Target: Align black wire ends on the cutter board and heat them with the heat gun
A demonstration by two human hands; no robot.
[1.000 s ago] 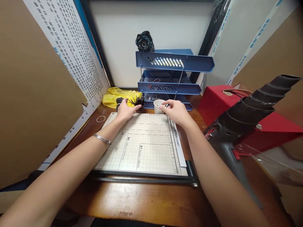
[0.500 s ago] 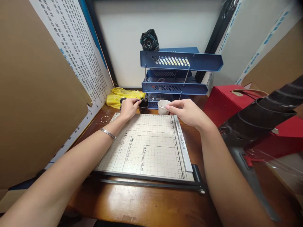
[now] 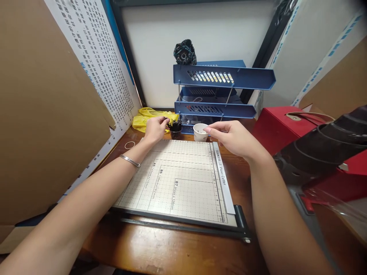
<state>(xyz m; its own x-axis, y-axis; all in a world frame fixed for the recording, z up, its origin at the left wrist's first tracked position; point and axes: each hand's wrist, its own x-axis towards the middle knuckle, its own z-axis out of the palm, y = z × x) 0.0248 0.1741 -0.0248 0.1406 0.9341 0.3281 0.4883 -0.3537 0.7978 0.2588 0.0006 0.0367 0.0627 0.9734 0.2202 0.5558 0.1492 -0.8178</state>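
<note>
My left hand (image 3: pixel 155 129) is closed in a pinch just left of a small dark cup (image 3: pixel 176 135). Thin black sticks or bristles (image 3: pixel 174 124) stand up out of that cup. What the left fingertips hold is too small to make out. On the other side, my right hand (image 3: pixel 229 135) has thumb and forefinger pinched together at the right rim of a white paper cup (image 3: pixel 200 134). Small dark bits show inside the cup. Anything between the right fingertips is too tiny to name. Under both wrists lies a paper cutter (image 3: pixel 195 160) with a gridded board.
Behind the cups stand blue stacked trays (image 3: pixel 223 78) with a dark crumpled object (image 3: pixel 185 52) on top. A yellow plastic bag (image 3: pixel 139 121) and a pale ring (image 3: pixel 130 145) lie left. A red box (image 3: pixel 278 126) and a black ribbed tube (image 3: pixel 321 137) occupy the right.
My left fingertips have drawn slightly left, away from the black sticks. My right fingertips have shifted from over the white cup's opening to its right rim. The whole view has tilted slightly.
</note>
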